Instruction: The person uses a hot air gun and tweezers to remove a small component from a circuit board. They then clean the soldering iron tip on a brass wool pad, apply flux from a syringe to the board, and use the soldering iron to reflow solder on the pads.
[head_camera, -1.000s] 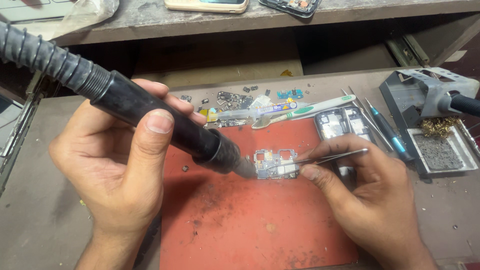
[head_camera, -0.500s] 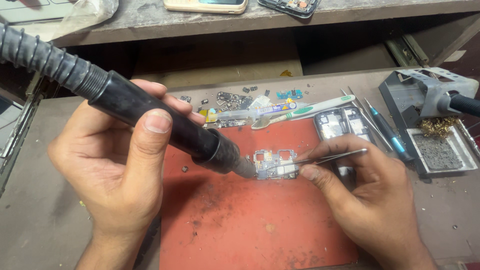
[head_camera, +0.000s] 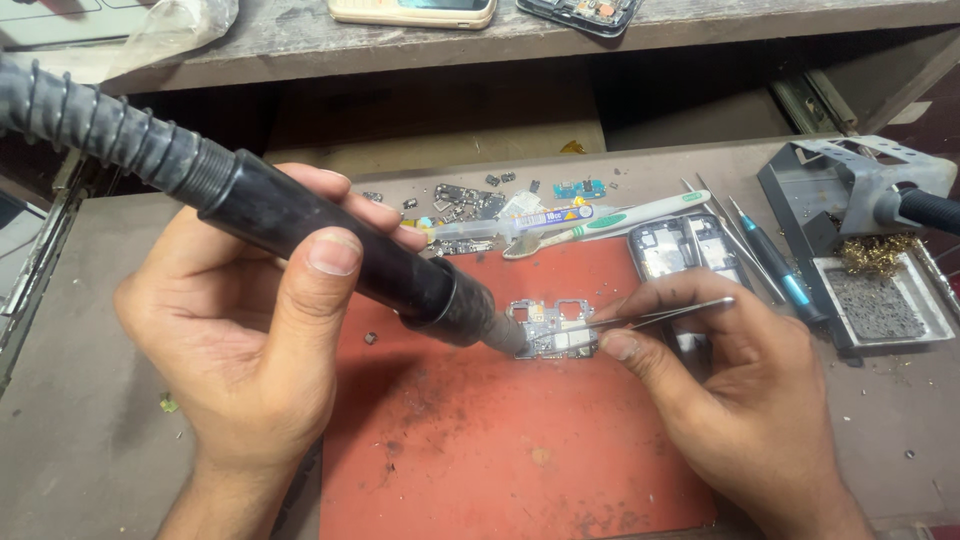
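Both hands curl closed, left hand (head_camera: 250, 330) thumb up, right hand (head_camera: 740, 390) pinching.

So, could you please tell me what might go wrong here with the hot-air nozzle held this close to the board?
1. The left hand aims the hot-air wand almost onto the small circuit board; lingering there could overheat nearby parts.
2. The right hand holds tweezers on the board, fingertips close to the nozzle, so a burn is possible.
3. Loose tiny components lie behind the red mat; the airflow might scatter them.
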